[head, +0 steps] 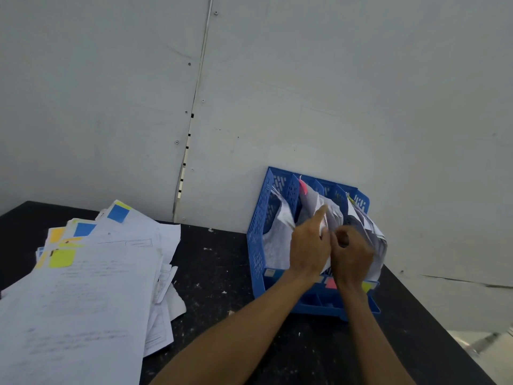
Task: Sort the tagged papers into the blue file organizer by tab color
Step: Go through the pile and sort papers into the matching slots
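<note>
From the head view, the blue perforated plastic file organizer [259, 245] stands right of centre on the black speckled table [219, 273], against the grey panelled wall [333, 93]. Both hands meet at its middle slots: the left hand [309, 247] pinches a crumpled white sheet with a pink tab [315, 202], and the right hand [351, 258] is curled shut on the same bunch. A loose stack of white papers with blue and yellow tabs [83, 287] lies at lower left.
</note>
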`<act>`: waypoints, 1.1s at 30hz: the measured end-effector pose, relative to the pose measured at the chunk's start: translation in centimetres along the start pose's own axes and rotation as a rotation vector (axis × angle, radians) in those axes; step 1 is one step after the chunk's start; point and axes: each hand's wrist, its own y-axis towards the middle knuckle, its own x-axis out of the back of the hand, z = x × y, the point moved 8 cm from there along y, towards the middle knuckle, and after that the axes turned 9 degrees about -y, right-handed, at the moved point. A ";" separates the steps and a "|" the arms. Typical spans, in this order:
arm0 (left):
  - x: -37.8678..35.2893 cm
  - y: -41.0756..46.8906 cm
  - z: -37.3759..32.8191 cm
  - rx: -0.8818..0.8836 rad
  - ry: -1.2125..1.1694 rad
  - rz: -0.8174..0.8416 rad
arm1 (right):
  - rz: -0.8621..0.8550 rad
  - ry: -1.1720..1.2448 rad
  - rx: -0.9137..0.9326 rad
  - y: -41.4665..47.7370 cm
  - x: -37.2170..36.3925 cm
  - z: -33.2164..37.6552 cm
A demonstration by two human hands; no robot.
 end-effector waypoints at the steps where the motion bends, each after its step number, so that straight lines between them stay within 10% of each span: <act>1: -0.1 0.0 0.3 0.024 0.021 -0.001 | 0.013 -0.015 0.017 0.0 -0.1 0.1; 10: 0.5 0.3 4.1 0.401 -0.039 -0.072 | 0.073 -0.113 -0.051 0.2 -0.4 -1.1; 33: 2.9 -0.6 3.8 0.254 -0.147 -0.311 | -0.049 0.076 0.103 -2.3 0.5 1.9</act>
